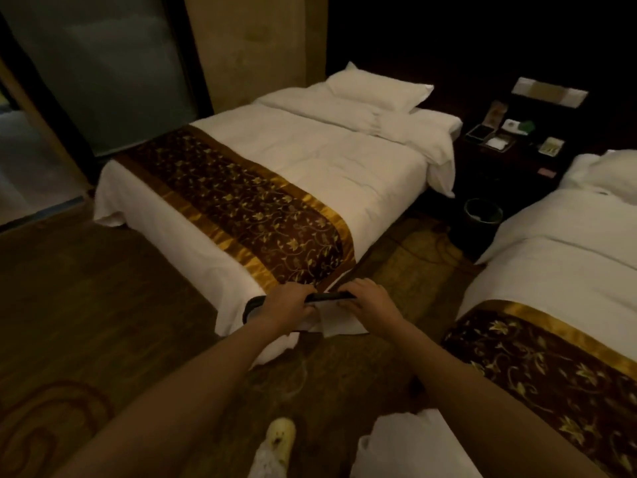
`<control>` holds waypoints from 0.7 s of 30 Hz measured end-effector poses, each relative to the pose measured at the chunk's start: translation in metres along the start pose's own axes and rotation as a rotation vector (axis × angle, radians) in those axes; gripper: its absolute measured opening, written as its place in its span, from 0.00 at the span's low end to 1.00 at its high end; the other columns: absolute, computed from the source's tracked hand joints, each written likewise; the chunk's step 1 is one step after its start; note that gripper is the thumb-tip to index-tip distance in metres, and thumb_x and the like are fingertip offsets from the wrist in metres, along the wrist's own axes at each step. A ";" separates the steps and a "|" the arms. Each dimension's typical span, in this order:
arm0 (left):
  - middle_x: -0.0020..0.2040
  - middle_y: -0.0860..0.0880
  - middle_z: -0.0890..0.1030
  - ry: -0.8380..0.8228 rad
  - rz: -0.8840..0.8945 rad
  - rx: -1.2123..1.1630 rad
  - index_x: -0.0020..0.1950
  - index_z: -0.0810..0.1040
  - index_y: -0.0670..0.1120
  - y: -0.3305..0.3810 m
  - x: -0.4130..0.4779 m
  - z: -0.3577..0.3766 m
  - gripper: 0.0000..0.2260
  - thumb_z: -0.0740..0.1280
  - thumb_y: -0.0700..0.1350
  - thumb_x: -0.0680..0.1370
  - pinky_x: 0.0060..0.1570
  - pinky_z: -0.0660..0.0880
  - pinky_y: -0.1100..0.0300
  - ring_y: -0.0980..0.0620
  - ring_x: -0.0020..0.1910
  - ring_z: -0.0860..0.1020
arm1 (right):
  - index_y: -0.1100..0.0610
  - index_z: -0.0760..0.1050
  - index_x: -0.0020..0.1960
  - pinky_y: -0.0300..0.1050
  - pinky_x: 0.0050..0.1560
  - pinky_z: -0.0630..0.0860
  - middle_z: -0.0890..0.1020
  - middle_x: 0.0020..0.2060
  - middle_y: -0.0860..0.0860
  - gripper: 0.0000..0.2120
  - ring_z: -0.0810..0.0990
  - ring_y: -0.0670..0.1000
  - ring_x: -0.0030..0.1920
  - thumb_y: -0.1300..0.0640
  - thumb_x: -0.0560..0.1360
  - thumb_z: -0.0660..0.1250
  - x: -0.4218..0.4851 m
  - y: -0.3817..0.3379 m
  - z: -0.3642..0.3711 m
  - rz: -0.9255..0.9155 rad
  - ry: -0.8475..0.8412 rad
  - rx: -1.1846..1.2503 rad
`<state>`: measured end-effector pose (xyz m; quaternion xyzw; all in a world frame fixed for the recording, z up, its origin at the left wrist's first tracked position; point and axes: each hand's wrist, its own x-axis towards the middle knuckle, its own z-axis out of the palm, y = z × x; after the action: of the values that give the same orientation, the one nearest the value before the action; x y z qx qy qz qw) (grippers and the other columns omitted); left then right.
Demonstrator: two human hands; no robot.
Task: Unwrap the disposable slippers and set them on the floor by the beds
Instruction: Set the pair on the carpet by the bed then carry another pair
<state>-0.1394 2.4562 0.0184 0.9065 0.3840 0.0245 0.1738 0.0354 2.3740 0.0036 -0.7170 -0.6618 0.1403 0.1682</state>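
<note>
Both my hands are held out in front of me, over the foot corner of the left bed [275, 167]. Between them is a pair of disposable slippers [332, 322], white with a thin black edge along the top. A black curved rim of the pair sticks out to the left of my left hand [289, 305], which grips its left end. My right hand [365, 300] pinches the right end from above. The dim light hides whether any wrapper is on them. The right bed [568, 270] is at the right edge.
Brown patterned carpet [103, 322] covers the floor, with an aisle between the beds. A dark nightstand [510, 143] with small items and a round bin [482, 210] stand at the aisle's far end. My foot [281, 439] shows at the bottom.
</note>
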 end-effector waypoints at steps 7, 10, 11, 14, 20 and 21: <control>0.48 0.47 0.80 -0.128 0.201 -0.015 0.53 0.77 0.48 -0.019 0.149 -0.007 0.08 0.63 0.46 0.77 0.44 0.74 0.54 0.47 0.46 0.78 | 0.51 0.75 0.58 0.47 0.56 0.70 0.79 0.54 0.51 0.11 0.74 0.52 0.56 0.53 0.77 0.61 0.080 0.057 -0.018 0.201 0.092 -0.025; 0.46 0.48 0.80 -0.189 0.306 -0.004 0.50 0.77 0.49 -0.007 0.199 -0.003 0.06 0.64 0.46 0.76 0.43 0.76 0.53 0.48 0.45 0.78 | 0.52 0.75 0.58 0.48 0.55 0.70 0.79 0.53 0.52 0.12 0.75 0.53 0.56 0.52 0.77 0.61 0.091 0.084 -0.025 0.312 0.123 -0.020; 0.45 0.48 0.80 -0.211 0.340 -0.002 0.50 0.77 0.49 0.000 0.214 0.001 0.05 0.64 0.47 0.76 0.42 0.75 0.54 0.48 0.44 0.78 | 0.52 0.75 0.58 0.49 0.55 0.71 0.79 0.54 0.52 0.12 0.75 0.53 0.56 0.52 0.76 0.62 0.092 0.095 -0.028 0.353 0.123 -0.011; 0.45 0.48 0.81 -0.286 0.420 -0.011 0.49 0.78 0.49 0.026 0.257 0.019 0.06 0.64 0.47 0.76 0.41 0.74 0.54 0.48 0.44 0.78 | 0.52 0.75 0.58 0.50 0.54 0.71 0.79 0.54 0.52 0.12 0.75 0.54 0.56 0.52 0.77 0.61 0.094 0.134 -0.034 0.465 0.107 0.000; 0.48 0.45 0.81 -0.413 0.514 -0.010 0.50 0.78 0.46 0.079 0.341 0.072 0.07 0.65 0.47 0.76 0.43 0.73 0.52 0.45 0.48 0.78 | 0.54 0.75 0.56 0.50 0.52 0.71 0.78 0.52 0.53 0.12 0.75 0.55 0.54 0.51 0.77 0.61 0.098 0.227 -0.034 0.610 0.093 0.024; 0.49 0.45 0.81 -0.433 0.523 -0.002 0.51 0.77 0.46 0.088 0.356 0.082 0.07 0.64 0.47 0.76 0.43 0.73 0.52 0.45 0.48 0.78 | 0.54 0.75 0.56 0.51 0.52 0.72 0.78 0.51 0.53 0.12 0.75 0.55 0.53 0.51 0.77 0.61 0.100 0.245 -0.034 0.627 0.085 0.034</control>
<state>0.1863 2.6258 -0.0609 0.9583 0.0927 -0.1243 0.2399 0.2790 2.4555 -0.0684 -0.8884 -0.3986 0.1662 0.1560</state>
